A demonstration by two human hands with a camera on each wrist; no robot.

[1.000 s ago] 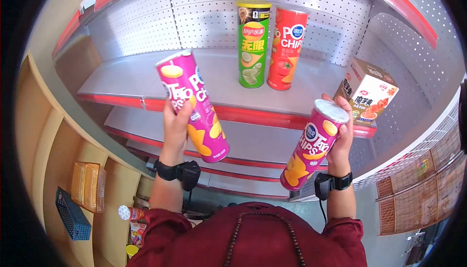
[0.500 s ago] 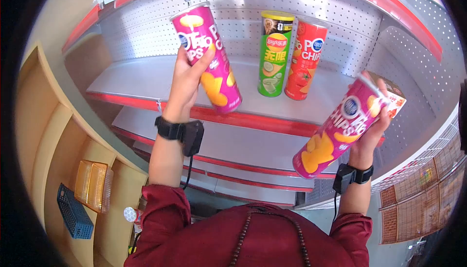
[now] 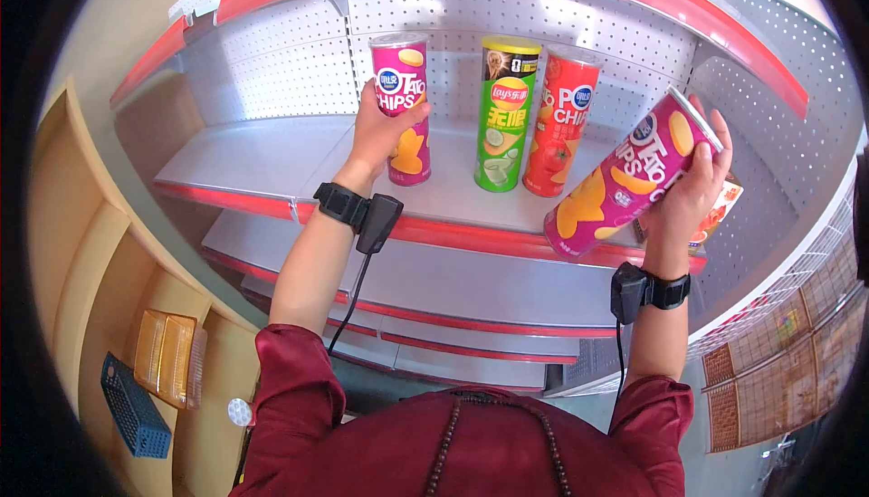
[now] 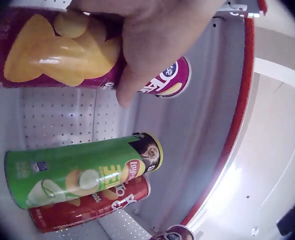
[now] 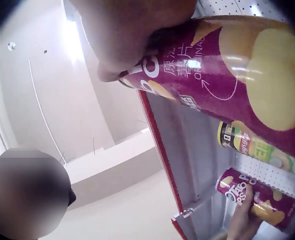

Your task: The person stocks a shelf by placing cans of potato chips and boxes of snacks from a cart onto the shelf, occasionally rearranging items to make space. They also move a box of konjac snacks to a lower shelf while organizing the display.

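In the head view the left hand (image 3: 385,130) grips an upright purple chip can (image 3: 410,148) at the upper shelf, left of a green can (image 3: 503,117) and a red can (image 3: 559,126) that stand side by side. The right hand (image 3: 692,185) holds a second purple can (image 3: 625,176), tilted with its lid to the upper right, in front of the shelf edge. The left wrist view shows the left hand (image 4: 162,35) round its can (image 4: 62,50). In the right wrist view the right hand (image 5: 132,30) grips its can (image 5: 237,75), whose lid end is mostly hidden.
A small box (image 3: 722,212) is on the shelf's right end, partly behind the right hand. Red-edged shelves (image 3: 453,284) continue below. Lower left, a wooden cabinet holds a blue basket (image 3: 134,406) and an amber tray (image 3: 170,357). A white wire rack (image 3: 769,293) stands at the right.
The left hand's purple can has moved right and gone from tilted to upright at the shelf. The right hand's can has risen and stays tilted, nearer the red can.
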